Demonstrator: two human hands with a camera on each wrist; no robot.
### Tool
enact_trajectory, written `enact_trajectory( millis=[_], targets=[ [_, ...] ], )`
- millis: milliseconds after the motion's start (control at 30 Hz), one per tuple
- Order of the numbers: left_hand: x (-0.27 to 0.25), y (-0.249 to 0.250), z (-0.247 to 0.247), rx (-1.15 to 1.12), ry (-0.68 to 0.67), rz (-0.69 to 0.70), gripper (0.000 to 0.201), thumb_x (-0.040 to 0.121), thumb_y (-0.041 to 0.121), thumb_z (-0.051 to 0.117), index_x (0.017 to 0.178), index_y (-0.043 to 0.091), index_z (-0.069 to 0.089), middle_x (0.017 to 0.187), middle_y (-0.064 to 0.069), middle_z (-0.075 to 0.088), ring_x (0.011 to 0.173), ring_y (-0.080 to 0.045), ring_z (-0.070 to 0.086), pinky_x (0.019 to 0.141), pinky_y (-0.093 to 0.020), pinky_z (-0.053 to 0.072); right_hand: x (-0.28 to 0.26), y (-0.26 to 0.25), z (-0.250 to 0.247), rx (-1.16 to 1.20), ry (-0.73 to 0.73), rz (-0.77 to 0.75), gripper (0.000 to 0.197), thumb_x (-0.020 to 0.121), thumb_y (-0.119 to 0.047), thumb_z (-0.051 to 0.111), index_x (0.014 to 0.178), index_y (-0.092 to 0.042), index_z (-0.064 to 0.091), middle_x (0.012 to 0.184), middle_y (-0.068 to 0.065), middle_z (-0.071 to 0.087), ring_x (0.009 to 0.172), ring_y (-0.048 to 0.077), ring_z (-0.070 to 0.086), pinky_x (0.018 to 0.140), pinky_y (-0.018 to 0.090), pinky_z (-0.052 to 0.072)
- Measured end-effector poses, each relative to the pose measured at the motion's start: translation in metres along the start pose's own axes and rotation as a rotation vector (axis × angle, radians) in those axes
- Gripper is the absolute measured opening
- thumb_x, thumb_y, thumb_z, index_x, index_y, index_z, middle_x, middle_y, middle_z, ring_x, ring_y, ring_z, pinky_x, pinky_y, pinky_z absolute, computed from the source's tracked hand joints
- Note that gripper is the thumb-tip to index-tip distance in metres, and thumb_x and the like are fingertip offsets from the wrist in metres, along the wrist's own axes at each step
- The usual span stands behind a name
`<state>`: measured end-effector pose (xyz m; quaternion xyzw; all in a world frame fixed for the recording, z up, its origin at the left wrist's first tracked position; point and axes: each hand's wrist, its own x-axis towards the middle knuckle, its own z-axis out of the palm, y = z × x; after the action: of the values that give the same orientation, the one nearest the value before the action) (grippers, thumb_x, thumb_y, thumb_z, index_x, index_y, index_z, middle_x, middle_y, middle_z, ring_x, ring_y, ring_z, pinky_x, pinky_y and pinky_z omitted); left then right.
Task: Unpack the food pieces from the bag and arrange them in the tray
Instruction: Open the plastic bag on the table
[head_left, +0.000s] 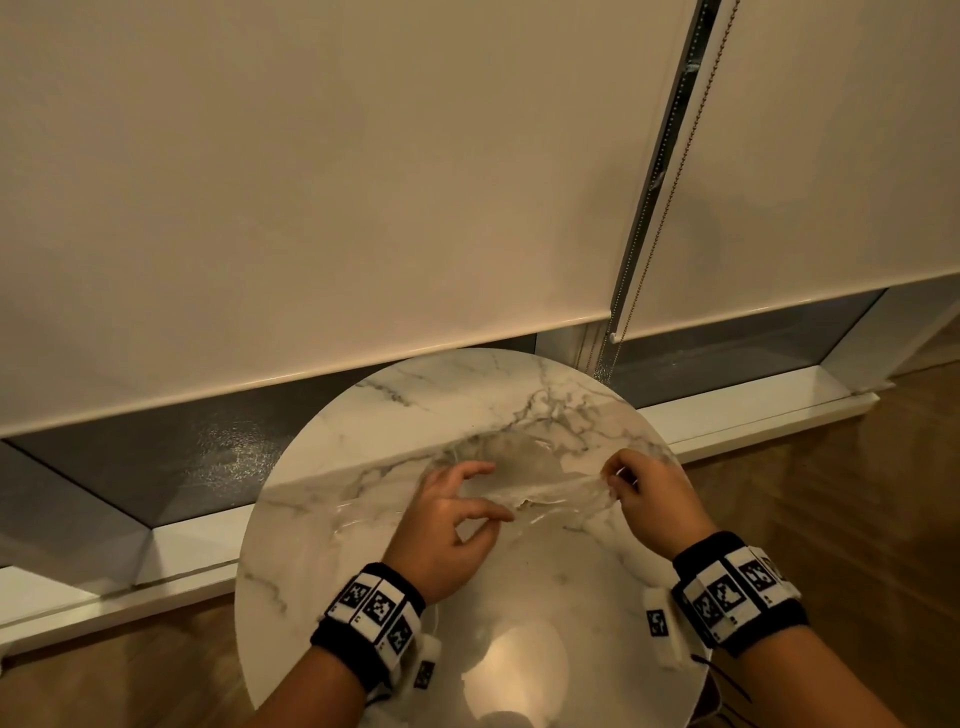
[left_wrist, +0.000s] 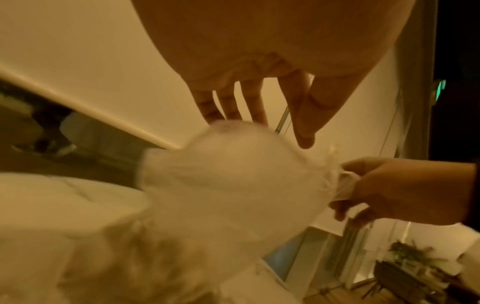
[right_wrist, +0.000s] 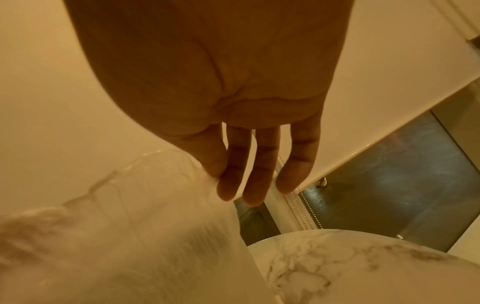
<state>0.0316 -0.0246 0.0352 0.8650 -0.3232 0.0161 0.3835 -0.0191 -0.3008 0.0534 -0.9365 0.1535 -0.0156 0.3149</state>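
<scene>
Presently, item one: my right hand (head_left: 655, 501), raised above the right part of the table (head_left: 322, 545), thumb and forefinger pinching one edge of the clear plastic bag (head_left: 524, 480); its other three fingers (right_wrist: 296, 170) hang nearly straight in the right wrist view.

Item two: my left hand (head_left: 447, 525), over the table's middle, thumb and forefinger closed in a loop at the bag's near-left part, remaining fingers spread and lightly bent toward the film. Whether that loop has actually caught plastic I cannot tell; the left wrist view is blurred and shows fingertips merely at the bag's top.

Item three: the bag itself, stretched between both hands above the middle of the table, toward its far-right edge, thin and see-through. Contents cannot be made out.

Item four: table, round, white marble pattern with grey veins, glossy.

Item five: room. Cream roller blinds (head_left: 311, 197) behind the far edge, bead chain (head_left: 670, 182) between them, dark glass and a white sill (head_left: 753, 415) below, wood floor (head_left: 841, 509). Both forearms carry black wristbands (head_left: 374, 618) with printed markers.
</scene>
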Motion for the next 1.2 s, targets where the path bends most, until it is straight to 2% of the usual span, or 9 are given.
enact_trajectory(
  millis=[200, 400, 567, 700, 800, 867, 933, 1100, 1200],
  targets=[
    [0.01, 0.003, 0.026, 0.03, -0.037, -0.193, 0.034, 0.092, 0.058, 0.048, 0.106, 0.042, 0.075, 0.149, 0.011, 0.045, 0.137, -0.016, 0.04, 0.114, -0.039, 0.032, -0.004, -0.01, 0.0, -0.019, -0.01, -0.019, 0.016, 0.095, -0.02, 0.056, 0.085, -0.031, 0.059, 0.082, -0.01, 0.065, 0.077, 0.015, 0.06, 0.075, 0.04, 0.054],
    [0.012, 0.005, 0.022, 0.352, -0.399, -0.181, 0.043, 0.087, 0.06, 0.06, 0.127, 0.046, 0.062, 0.157, 0.011, 0.036, 0.14, -0.016, 0.039, 0.112, -0.034, 0.034, -0.008, -0.01, 0.002, 0.046, 0.033, -0.002, 0.016, 0.095, -0.015, 0.056, 0.085, -0.028, 0.061, 0.08, -0.007, 0.065, 0.076, 0.015, 0.06, 0.073, 0.039, 0.053],
    [0.009, 0.002, 0.031, 0.209, -0.375, -0.129, 0.033, 0.094, 0.011, 0.053, 0.12, 0.031, 0.057, 0.12, 0.004, 0.066, 0.108, -0.016, 0.062, 0.089, -0.031, 0.05, -0.011, -0.012, 0.002, 0.078, 0.073, 0.017, 0.015, 0.095, -0.012, 0.056, 0.087, -0.024, 0.062, 0.082, -0.003, 0.066, 0.078, 0.017, 0.06, 0.074, 0.037, 0.052],
    [0.009, 0.001, 0.03, 0.074, -0.288, -0.178, 0.037, 0.091, -0.003, 0.045, 0.095, 0.035, 0.046, 0.089, 0.002, 0.063, 0.08, -0.014, 0.058, 0.071, -0.024, 0.046, -0.016, -0.018, 0.004, 0.031, 0.151, 0.022, 0.019, 0.093, -0.007, 0.055, 0.097, -0.024, 0.062, 0.096, -0.002, 0.065, 0.093, 0.018, 0.059, 0.083, 0.032, 0.05],
    [0.011, 0.003, 0.026, 0.045, -0.154, -0.1, 0.04, 0.08, -0.011, 0.044, 0.084, 0.029, 0.045, 0.081, 0.005, 0.057, 0.076, -0.016, 0.055, 0.068, -0.028, 0.044, -0.029, -0.038, 0.002, -0.013, 0.329, -0.211, 0.034, 0.08, 0.004, 0.057, 0.104, -0.019, 0.064, 0.104, -0.004, 0.061, 0.102, 0.014, 0.054, 0.091, 0.028, 0.047],
    [0.014, 0.003, 0.025, 0.08, -0.14, -0.048, 0.039, 0.075, -0.014, 0.047, 0.082, 0.024, 0.058, 0.089, 0.004, 0.063, 0.09, -0.021, 0.06, 0.076, -0.028, 0.045, -0.04, -0.063, 0.004, 0.066, 0.201, -0.439, 0.031, 0.075, 0.005, 0.053, 0.092, -0.016, 0.068, 0.093, -0.005, 0.064, 0.091, 0.01, 0.057, 0.083, 0.023, 0.049],
    [0.017, 0.008, 0.025, 0.14, -0.149, -0.042, 0.044, 0.08, -0.012, 0.048, 0.102, 0.019, 0.07, 0.109, 0.001, 0.068, 0.108, -0.021, 0.06, 0.091, -0.029, 0.047, -0.045, -0.079, 0.017, 0.095, -0.05, -0.474, 0.035, 0.075, 0.001, 0.046, 0.091, -0.016, 0.072, 0.095, -0.004, 0.07, 0.093, 0.011, 0.061, 0.085, 0.025, 0.05],
    [0.014, 0.023, 0.017, 0.082, -0.139, -0.093, 0.053, 0.091, 0.002, 0.059, 0.142, 0.012, 0.049, 0.143, 0.0, 0.049, 0.123, -0.017, 0.052, 0.106, -0.011, 0.03, -0.024, -0.048, 0.06, -0.182, -0.459, -0.032, 0.049, 0.093, -0.012, 0.038, 0.138, -0.022, 0.055, 0.141, 0.005, 0.056, 0.129, 0.021, 0.051, 0.108, 0.031, 0.041],
    [0.007, 0.017, 0.016, 0.103, -0.177, -0.133, 0.074, 0.087, 0.004, 0.063, 0.152, 0.018, 0.031, 0.156, 0.004, 0.03, 0.129, -0.016, 0.048, 0.11, -0.017, 0.033, -0.027, -0.022, 0.068, -0.285, -0.57, 0.13, 0.051, 0.097, -0.036, 0.036, 0.148, -0.032, 0.039, 0.151, 0.002, 0.044, 0.136, 0.023, 0.044, 0.11, 0.035, 0.039]
  ],
)
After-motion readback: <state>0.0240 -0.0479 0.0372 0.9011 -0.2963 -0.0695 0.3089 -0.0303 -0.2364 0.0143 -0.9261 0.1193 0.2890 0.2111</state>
